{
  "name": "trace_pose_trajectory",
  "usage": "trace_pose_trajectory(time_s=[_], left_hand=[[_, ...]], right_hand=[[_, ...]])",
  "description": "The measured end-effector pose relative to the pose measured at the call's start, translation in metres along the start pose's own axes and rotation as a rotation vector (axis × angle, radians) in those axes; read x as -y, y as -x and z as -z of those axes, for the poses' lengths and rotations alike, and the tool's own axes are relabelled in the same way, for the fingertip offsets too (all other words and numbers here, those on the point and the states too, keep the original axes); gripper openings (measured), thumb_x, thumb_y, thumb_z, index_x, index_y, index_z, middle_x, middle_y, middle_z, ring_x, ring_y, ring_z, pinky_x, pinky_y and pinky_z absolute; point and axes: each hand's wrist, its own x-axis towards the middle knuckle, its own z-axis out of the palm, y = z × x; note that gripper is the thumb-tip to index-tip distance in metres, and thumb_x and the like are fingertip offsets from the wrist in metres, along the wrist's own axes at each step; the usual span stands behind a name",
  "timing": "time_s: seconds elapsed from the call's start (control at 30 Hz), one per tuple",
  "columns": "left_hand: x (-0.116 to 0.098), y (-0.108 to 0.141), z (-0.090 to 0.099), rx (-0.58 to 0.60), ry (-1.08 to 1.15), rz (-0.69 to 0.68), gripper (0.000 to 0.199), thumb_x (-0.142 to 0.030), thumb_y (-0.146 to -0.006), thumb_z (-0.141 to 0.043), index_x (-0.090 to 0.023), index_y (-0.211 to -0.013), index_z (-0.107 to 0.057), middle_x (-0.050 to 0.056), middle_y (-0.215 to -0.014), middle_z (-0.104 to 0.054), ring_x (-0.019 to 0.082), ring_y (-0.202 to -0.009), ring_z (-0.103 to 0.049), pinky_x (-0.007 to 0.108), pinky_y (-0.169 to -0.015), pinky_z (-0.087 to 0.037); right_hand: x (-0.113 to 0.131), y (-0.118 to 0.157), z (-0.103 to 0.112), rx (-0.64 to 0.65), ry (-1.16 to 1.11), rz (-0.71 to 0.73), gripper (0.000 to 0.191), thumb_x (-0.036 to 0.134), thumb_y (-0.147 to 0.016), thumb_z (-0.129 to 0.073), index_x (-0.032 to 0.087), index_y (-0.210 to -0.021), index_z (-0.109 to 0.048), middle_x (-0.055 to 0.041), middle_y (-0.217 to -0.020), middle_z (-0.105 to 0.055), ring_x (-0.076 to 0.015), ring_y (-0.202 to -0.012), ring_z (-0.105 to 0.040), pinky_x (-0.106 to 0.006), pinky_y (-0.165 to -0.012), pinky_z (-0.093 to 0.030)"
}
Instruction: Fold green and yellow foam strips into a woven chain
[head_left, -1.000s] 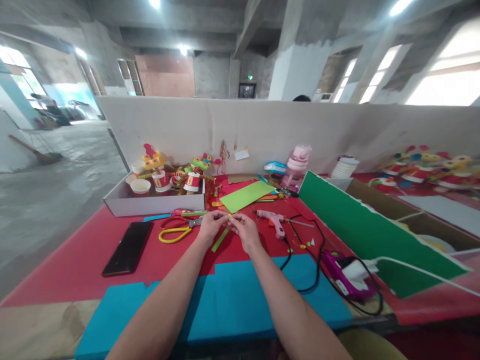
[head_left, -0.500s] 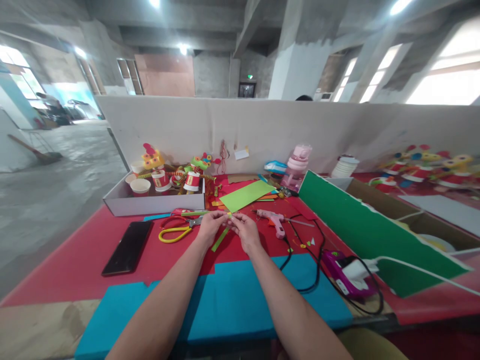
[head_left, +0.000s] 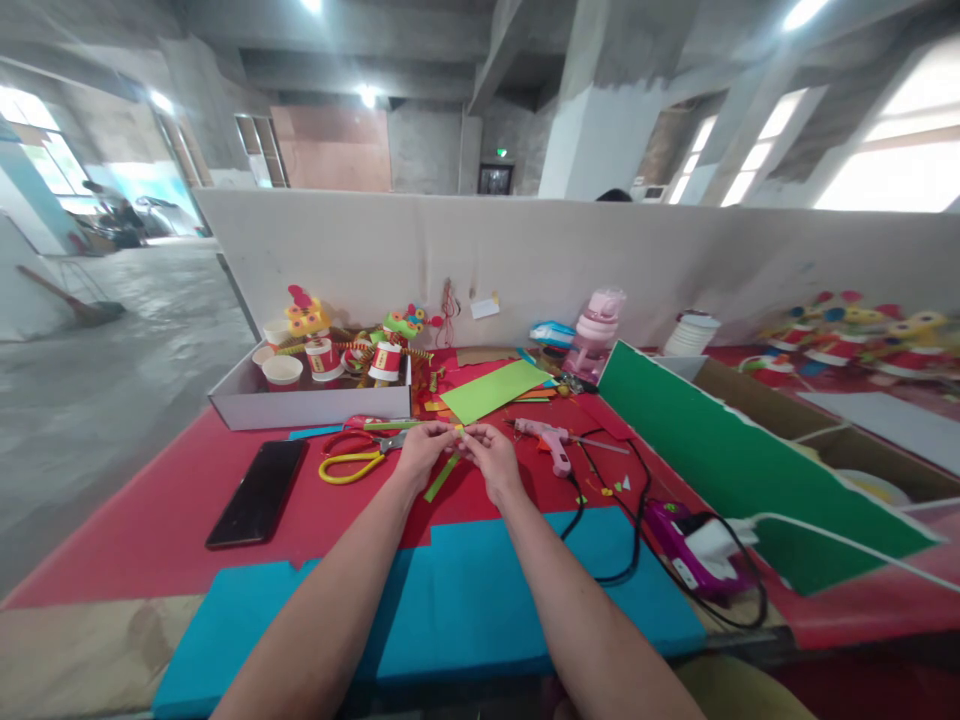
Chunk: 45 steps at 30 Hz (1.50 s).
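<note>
My left hand [head_left: 424, 452] and my right hand [head_left: 490, 462] meet fingertip to fingertip above the red table cover. Both are closed in a pinch around a small yellow piece [head_left: 459, 429], likely paper, mostly hidden by the fingers. A narrow green paper strip [head_left: 441, 480] slants below the fingers; whether it touches them I cannot tell. Left of my left hand lie yellow-and-red-handled scissors [head_left: 352, 466]. To the right of my right hand rests a pink glue gun [head_left: 553, 445]. Just beyond the fingers is a light green paper sheet [head_left: 495, 390].
A white box [head_left: 315, 408] with paper cups and cup figures stands back left. A black phone [head_left: 256, 495] lies at left. Blue sheets [head_left: 480, 590] cover the near edge. At right are a purple power strip [head_left: 694, 550], black cables and a green-sided box [head_left: 720, 470].
</note>
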Motion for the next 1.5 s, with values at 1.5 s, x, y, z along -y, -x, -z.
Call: trace_pose_trajectory(time_s=[1.5], left_hand=[[0.0,0.003,-0.002,-0.022,0.068,0.036,0.033,-0.036,-0.053,-0.083,-0.011,-0.068,-0.067,0.0,-0.056,-0.059,0.006,-0.05,-0.049,0.02,-0.051,-0.038]], right_hand=[[0.06,-0.007,0.121,-0.323,1.393,-0.076,0.034,0.028,-0.078,-0.052,0.011,-0.107,-0.057,-0.0218,-0.101,-0.069,-0.0309,-0.09,-0.067,-0.034,-0.067,-0.046]])
